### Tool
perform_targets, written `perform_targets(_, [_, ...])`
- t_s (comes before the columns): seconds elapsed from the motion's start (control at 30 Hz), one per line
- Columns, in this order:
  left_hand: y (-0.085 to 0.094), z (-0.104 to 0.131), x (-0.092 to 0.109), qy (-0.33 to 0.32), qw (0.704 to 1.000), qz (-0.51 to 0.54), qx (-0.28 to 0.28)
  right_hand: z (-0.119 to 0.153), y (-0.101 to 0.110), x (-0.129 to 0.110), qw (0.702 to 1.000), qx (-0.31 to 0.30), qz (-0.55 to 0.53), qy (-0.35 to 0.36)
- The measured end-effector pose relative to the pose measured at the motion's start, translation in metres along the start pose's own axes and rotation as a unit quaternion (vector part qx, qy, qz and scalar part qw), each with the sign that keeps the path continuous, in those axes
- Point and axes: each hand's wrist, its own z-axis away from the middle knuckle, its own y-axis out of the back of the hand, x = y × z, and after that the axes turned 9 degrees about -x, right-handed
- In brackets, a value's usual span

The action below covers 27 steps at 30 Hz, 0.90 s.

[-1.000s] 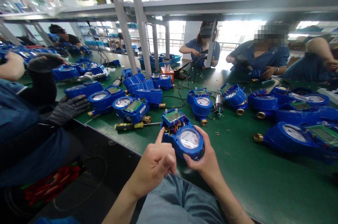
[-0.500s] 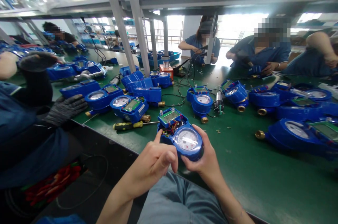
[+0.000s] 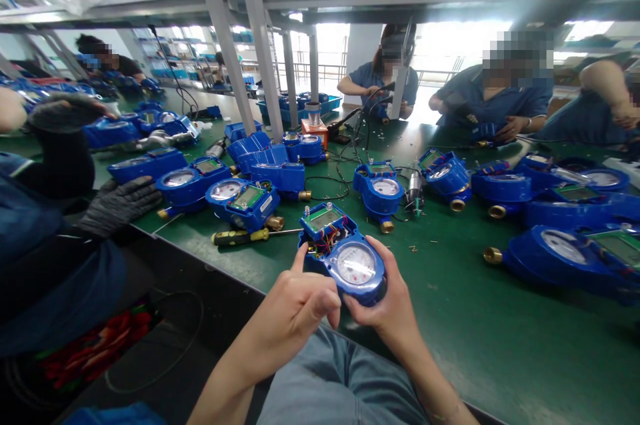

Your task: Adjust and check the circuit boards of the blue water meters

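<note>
A blue water meter [image 3: 356,266] with a round dial is tilted up in front of me. Its display board [image 3: 324,219] sits at the far end, above an exposed compartment of coloured wires [image 3: 327,241]. My right hand [image 3: 393,298] grips the dial end, thumb in front and fingers round the side. My left hand [image 3: 300,305] stretches its index finger to the compartment's left edge. The thumb and other fingers of that hand are curled in, and whatever they hold, if anything, is hidden. Left of the meter lies a yellow-and-black screwdriver [image 3: 243,237], its shaft pointing at the case.
Several other blue meters [image 3: 380,191] stand across the green bench [image 3: 475,345]. Small screws [image 3: 413,249] lie on the right. A co-worker's gloved hand [image 3: 120,205] rests at the left edge. Metal shelf posts [image 3: 263,45] rise behind; co-workers sit opposite.
Both hands and the meter hold nearly the same pose. The view has shifted slightly, and the things on the left appear a little further left.
</note>
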Motion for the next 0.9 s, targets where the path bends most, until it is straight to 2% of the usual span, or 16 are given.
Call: perform_targets(0.9, [0.0,-0.0022,0.0036,0.004,1.0,-0.004,-0.006,0.0004,0.0013,0.0014,1.0,0.001,-0.005,-0.005])
